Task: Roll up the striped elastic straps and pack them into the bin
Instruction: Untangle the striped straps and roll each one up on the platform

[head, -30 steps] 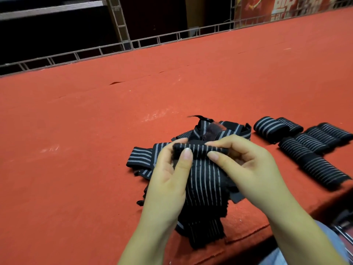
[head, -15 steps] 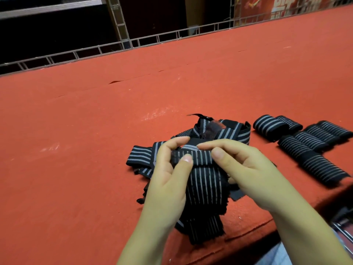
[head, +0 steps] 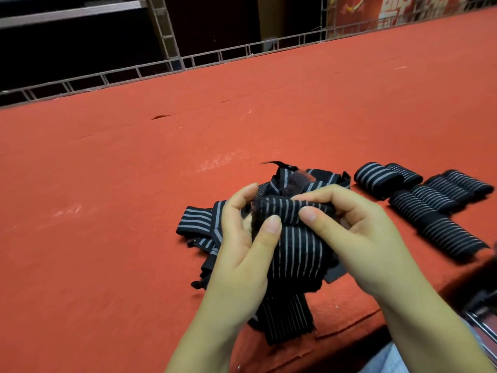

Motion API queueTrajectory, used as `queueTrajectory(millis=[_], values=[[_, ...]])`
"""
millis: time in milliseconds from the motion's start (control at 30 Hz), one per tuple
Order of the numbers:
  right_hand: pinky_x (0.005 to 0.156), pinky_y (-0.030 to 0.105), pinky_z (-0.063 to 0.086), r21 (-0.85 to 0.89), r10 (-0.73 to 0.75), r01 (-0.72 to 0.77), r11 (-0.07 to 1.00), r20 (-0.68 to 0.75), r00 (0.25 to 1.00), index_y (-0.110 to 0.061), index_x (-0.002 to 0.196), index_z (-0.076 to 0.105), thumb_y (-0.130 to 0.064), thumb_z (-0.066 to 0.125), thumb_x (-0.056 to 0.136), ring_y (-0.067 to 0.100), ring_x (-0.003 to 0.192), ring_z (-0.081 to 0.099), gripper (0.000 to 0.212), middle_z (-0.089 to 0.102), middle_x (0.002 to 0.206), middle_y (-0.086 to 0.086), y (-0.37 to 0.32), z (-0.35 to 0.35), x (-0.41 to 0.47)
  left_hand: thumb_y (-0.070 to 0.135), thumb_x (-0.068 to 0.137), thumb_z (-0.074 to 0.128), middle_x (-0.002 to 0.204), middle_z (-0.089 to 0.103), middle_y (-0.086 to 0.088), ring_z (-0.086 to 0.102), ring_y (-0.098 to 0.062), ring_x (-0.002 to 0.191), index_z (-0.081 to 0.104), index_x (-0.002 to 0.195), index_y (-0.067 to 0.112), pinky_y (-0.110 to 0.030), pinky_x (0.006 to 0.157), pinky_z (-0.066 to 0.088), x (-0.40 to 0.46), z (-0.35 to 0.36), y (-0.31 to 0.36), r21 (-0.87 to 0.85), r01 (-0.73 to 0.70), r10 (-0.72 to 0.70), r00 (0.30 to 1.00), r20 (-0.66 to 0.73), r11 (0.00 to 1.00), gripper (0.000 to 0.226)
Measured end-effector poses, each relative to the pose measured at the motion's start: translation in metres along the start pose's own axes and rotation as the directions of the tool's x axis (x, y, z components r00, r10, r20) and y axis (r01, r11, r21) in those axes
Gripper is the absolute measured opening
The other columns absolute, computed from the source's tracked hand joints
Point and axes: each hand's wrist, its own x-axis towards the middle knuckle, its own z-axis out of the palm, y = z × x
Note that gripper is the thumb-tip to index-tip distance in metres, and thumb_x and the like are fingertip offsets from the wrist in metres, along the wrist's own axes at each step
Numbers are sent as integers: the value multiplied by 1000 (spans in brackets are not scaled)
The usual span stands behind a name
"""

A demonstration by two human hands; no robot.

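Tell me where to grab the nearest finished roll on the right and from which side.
Probably take the nearest roll across its middle, from above, fingers on its two long sides. It lies flat on the red table at the row's near end, top exposed.

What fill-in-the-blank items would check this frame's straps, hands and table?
1. Both hands, left hand and right hand, pinch the black grey-striped elastic strap at its ____ end.
2. The finished rolled straps lie to the person's ____.
3. The felt table covering is ____.

Missing words: rolled; right; red
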Motion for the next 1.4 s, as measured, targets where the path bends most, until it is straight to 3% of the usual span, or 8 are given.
queueTrajectory(millis=[300, 533, 700, 833, 933, 1067, 1300, 1400], values=[[80, 8, 44, -203, -220, 189, 961, -141, 965, -34, 92, 69, -15, 68, 83, -2, 93, 65, 21, 70, 95, -20, 6, 2, 2, 23, 89, 56, 110, 73, 7, 69, -14, 107, 46, 132, 41, -28, 83, 56, 0, 2, 7, -15, 29, -28, 999, 46, 999, 48], [87, 13, 44, -312, -419, 421, 852, 75, 905, -23, 98, 68, -16, 73, 80, 2, 96, 63, 20, 68, 97, -9, 10, -2, 6, 57, 84, 61, 123, 68, 1, 64, -20, 117, 60, 120, 50, -49, 101, 50, 1, 0, 6, 58, 19, -14, 997, -77, 998, 37], [88, 13, 45, -173, -224, 247, 954, 142, 964, -30, 98, 73, -27, 73, 78, 4, 103, 64, 20, 71, 103, -13, 10, -2, 5, 51, 86, 54, 108, 71, 0, 67, -21, 105, 70, 106, 41, -53, 97, 50, 3, -1, 7, 75, -17, 30, 984, -178, 997, 28], [71, 30, 58, 6, 65, -67, 998, 178, 982, -44, 103, 72, -47, 64, 80, 21, 89, 68, 25, 72, 101, -2, 7, -5, 2, 34, 90, 50, 100, 71, 7, 67, -11, 93, 69, 106, 43, -31, 80, 52, 1, -1, 5, 98, -45, 58, 990, -131, 994, 26], [64, 36, 60, 103, 206, -230, 968, 200, 958, -34, 102, 72, -40, 63, 81, 24, 83, 72, 24, 72, 94, 11, 9, -4, 3, 29, 92, 49, 111, 69, 10, 66, -12, 106, 65, 112, 47, -37, 91, 53, -2, -2, 5, 143, -68, 79, 994, -75, 987, 32], [61, 24, 54, 139, 175, -200, 970, 178, 968, -21, 94, 72, -27, 65, 81, 13, 76, 70, 16, 73, 83, 4, 10, -3, 3, 25, 94, 48, 124, 65, 7, 61, -20, 119, 61, 117, 49, -51, 103, 47, -2, -1, 2, 170, -72, 81, 996, -43, 983, 36], [66, 22, 53, 292, 60, -69, 954, 41, 997, -23, 90, 74, -19, 62, 80, 12, 80, 68, 16, 72, 86, 1, 6, 0, 15, 70, 80, 60, 131, 63, 7, 59, -14, 124, 42, 142, 35, -34, 100, 51, 3, -2, 3, 68, 42, -45, 998, 47, 997, 74], [72, 20, 52, 197, -76, 69, 978, 28, 997, -24, 94, 72, -15, 63, 86, 7, 84, 67, 15, 73, 92, -4, -10, 2, 28, 50, 91, 60, 130, 65, -1, 61, -20, 122, 41, 143, 31, -38, 100, 52, 10, 1, 16, 28, -13, 13, 1000, 11, 1000, 58]])
